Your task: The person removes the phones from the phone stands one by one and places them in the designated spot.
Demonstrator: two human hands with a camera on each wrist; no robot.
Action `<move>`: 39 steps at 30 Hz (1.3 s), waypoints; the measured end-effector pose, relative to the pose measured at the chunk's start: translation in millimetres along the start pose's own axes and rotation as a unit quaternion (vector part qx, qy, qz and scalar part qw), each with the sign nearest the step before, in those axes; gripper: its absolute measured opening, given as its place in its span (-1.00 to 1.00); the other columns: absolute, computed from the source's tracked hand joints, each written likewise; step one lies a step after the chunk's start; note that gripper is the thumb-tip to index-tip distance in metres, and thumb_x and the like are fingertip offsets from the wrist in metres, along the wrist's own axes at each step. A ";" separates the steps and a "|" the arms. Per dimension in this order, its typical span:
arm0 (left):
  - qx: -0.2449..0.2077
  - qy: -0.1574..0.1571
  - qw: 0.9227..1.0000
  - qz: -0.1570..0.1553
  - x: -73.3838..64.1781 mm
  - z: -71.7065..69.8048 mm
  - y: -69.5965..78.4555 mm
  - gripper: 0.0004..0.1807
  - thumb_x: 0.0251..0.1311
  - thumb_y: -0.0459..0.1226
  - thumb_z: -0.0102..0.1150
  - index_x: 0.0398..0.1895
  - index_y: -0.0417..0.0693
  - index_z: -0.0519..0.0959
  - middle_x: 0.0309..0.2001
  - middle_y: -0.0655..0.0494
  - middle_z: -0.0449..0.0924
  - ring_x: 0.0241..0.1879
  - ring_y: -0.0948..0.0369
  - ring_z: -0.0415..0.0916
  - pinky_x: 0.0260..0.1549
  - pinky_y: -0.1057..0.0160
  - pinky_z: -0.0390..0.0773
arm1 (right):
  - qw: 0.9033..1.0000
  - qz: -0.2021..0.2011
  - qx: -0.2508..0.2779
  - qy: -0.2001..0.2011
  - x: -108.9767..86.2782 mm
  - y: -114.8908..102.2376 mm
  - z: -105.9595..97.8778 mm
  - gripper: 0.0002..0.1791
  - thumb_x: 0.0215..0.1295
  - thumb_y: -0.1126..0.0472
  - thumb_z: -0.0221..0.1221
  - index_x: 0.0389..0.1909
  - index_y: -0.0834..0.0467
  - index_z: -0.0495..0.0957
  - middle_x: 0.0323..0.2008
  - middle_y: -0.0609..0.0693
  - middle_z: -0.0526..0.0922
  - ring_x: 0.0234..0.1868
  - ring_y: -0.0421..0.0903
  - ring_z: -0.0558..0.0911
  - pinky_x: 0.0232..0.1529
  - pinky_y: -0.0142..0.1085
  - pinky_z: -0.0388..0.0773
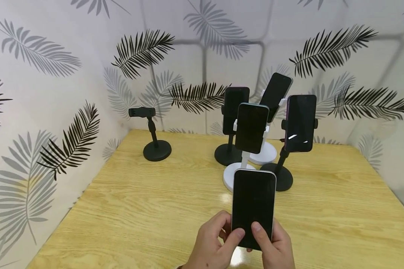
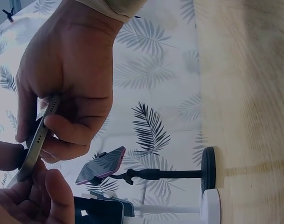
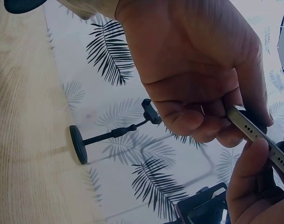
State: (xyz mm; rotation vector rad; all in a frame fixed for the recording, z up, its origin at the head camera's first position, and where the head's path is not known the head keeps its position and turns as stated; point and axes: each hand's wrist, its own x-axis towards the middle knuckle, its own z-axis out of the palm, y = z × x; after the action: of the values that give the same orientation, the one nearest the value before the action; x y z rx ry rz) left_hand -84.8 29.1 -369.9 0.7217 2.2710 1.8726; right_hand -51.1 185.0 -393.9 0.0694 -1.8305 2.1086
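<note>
Both hands hold one smartphone (image 1: 254, 203) with a dark screen and a light metal edge, upright above the near part of the table. My left hand (image 1: 213, 239) grips its lower left side, thumb on the screen. On the lower right, my right hand (image 1: 275, 244) grips it the same way, its thumb also on the glass. In the left wrist view the phone's bottom edge (image 2: 39, 135) shows between the fingers. The right wrist view shows that edge (image 3: 260, 140) with its row of small holes. Fingers behind the phone are mostly hidden in the head view.
An unloaded black phone stand (image 1: 156, 149) is at the back left of the wooden table (image 1: 138, 213). Beyond the held phone, several stands carry phones, among them a white-based one (image 1: 230, 177) and a black one (image 1: 284, 179). A leaf-patterned backdrop (image 1: 87, 48) surrounds the table.
</note>
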 end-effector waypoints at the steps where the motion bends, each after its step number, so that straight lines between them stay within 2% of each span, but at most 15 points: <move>1: -0.004 0.004 1.000 0.001 -0.1 -0.1 0.0 -0.87 0.35 -0.17 0.19 -0.23 -0.04 0.57 -0.33 -0.02 0.61 -0.36 0.46 0.45 -0.30 0.43 0.57 | 1.000 0.001 -0.005 0.003 0.1 -0.5 0.9 -0.60 0.45 0.45 -0.03 -0.14 -0.10 0.64 -0.37 -0.23 0.72 -0.48 -0.28 0.62 -0.63 -0.26 0.52; 3: -0.022 0.009 1.000 -0.012 -0.7 -0.4 0.7 -0.85 0.33 -0.19 0.21 -0.23 -0.08 0.59 -0.32 -0.06 0.63 -0.35 0.45 0.48 -0.32 0.43 0.58 | 1.000 0.012 -0.018 0.008 -0.1 -1.7 1.9 -0.62 0.45 0.44 -0.01 -0.15 -0.10 0.64 -0.39 -0.23 0.71 -0.50 -0.27 0.61 -0.64 -0.26 0.51; 7: -0.060 0.021 0.996 -0.057 -1.5 -1.6 2.9 -0.85 0.30 -0.21 0.25 -0.21 -0.11 0.63 -0.30 -0.07 0.67 -0.31 0.43 0.52 -0.34 0.45 0.59 | 0.998 0.042 -0.047 0.012 0.0 -4.0 2.0 -0.68 0.45 0.39 0.03 -0.15 -0.09 0.64 -0.37 -0.21 0.71 -0.49 -0.23 0.60 -0.61 -0.26 0.53; 13: -0.103 0.051 0.989 -0.090 -2.2 -5.4 2.0 -0.83 0.27 -0.27 0.28 -0.18 -0.19 0.65 -0.33 -0.14 0.66 -0.40 0.38 0.59 -0.37 0.42 0.65 | 0.997 0.065 -0.043 -0.015 1.1 -2.4 -0.9 -0.67 0.47 0.36 0.02 -0.01 -0.10 0.61 -0.26 -0.18 0.71 -0.40 -0.19 0.61 -0.56 -0.27 0.55; 16: -0.113 0.068 0.985 -0.108 -1.4 -11.9 0.1 -0.81 0.28 -0.27 0.27 -0.16 -0.22 0.63 -0.33 -0.09 0.63 -0.46 0.35 0.63 -0.38 0.40 0.67 | 0.996 0.080 -0.041 -0.024 1.3 -1.4 -1.3 -0.70 0.47 0.35 0.01 0.00 -0.08 0.59 -0.25 -0.15 0.67 -0.37 -0.18 0.58 -0.54 -0.27 0.56; 20: -0.104 0.092 0.983 -0.120 -0.8 -27.3 -2.4 -0.78 0.30 -0.26 0.25 -0.11 -0.24 0.62 -0.31 -0.06 0.61 -0.51 0.29 0.66 -0.35 0.38 0.67 | 0.991 0.109 -0.065 -0.030 2.4 -2.8 0.3 -0.78 0.48 0.30 0.03 0.02 0.08 0.55 -0.25 -0.08 0.63 -0.37 -0.11 0.60 -0.50 -0.27 0.58; 25: -0.069 0.139 0.981 -0.118 1.5 -54.2 -6.0 -0.79 0.32 -0.29 0.23 -0.07 -0.23 0.61 -0.25 -0.11 0.63 -0.43 0.24 0.66 -0.33 0.35 0.68 | 0.985 0.135 -0.099 -0.034 2.3 -6.1 1.6 -0.78 0.48 0.23 0.04 0.04 0.18 0.52 -0.24 -0.03 0.64 -0.35 -0.06 0.64 -0.47 -0.26 0.60; 29: -0.006 0.189 0.974 -0.127 6.5 -84.2 -10.8 -0.81 0.32 -0.29 0.22 -0.08 -0.21 0.62 -0.28 -0.10 0.63 -0.39 0.25 0.63 -0.37 0.35 0.67 | 0.987 0.113 -0.101 -0.045 1.3 -5.4 -0.8 -0.79 0.48 0.25 0.04 0.03 0.22 0.52 -0.26 -0.03 0.63 -0.36 -0.07 0.64 -0.48 -0.26 0.59; 31: 0.040 0.215 0.967 -0.130 10.0 -102.9 -15.8 -0.80 0.33 -0.28 0.22 -0.08 -0.21 0.63 -0.29 -0.09 0.64 -0.42 0.26 0.60 -0.41 0.38 0.65 | 0.988 0.104 -0.099 -0.052 1.4 -4.5 -2.4 -0.79 0.48 0.26 0.04 0.02 0.23 0.52 -0.26 -0.04 0.63 -0.36 -0.08 0.64 -0.48 -0.26 0.59; 35: 0.126 0.250 0.948 -0.150 18.6 -141.6 -31.1 -0.77 0.37 -0.23 0.17 -0.06 -0.21 0.63 -0.35 -0.09 0.64 -0.52 0.29 0.57 -0.49 0.41 0.58 | 0.989 0.093 -0.095 -0.061 1.5 -3.0 -5.5 -0.79 0.48 0.27 0.04 0.02 0.26 0.51 -0.27 -0.08 0.65 -0.37 -0.11 0.64 -0.48 -0.27 0.59; 37: 0.161 0.257 0.939 -0.165 22.8 -158.5 -40.6 -0.74 0.40 -0.20 0.13 -0.03 -0.20 0.63 -0.34 -0.11 0.66 -0.53 0.30 0.57 -0.51 0.40 0.55 | 0.990 0.085 -0.093 -0.067 1.4 -2.4 -6.8 -0.78 0.49 0.29 0.03 0.02 0.30 0.50 -0.27 -0.09 0.65 -0.38 -0.12 0.64 -0.48 -0.27 0.60; 39: 0.190 0.252 0.933 -0.175 25.9 -172.4 -50.7 -0.71 0.41 -0.19 0.10 -0.01 -0.22 0.62 -0.34 -0.13 0.67 -0.54 0.30 0.57 -0.53 0.37 0.51 | 0.990 0.084 -0.092 -0.070 1.2 -1.6 -8.0 -0.78 0.49 0.29 0.03 0.02 0.32 0.49 -0.27 -0.08 0.66 -0.38 -0.12 0.64 -0.48 -0.27 0.60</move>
State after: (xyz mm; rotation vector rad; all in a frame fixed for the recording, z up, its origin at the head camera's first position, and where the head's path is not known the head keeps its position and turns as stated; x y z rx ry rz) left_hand -187.0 -121.0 -372.4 -0.1772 2.8712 1.5949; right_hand -50.2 193.2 -393.4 0.0198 -2.1755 2.0783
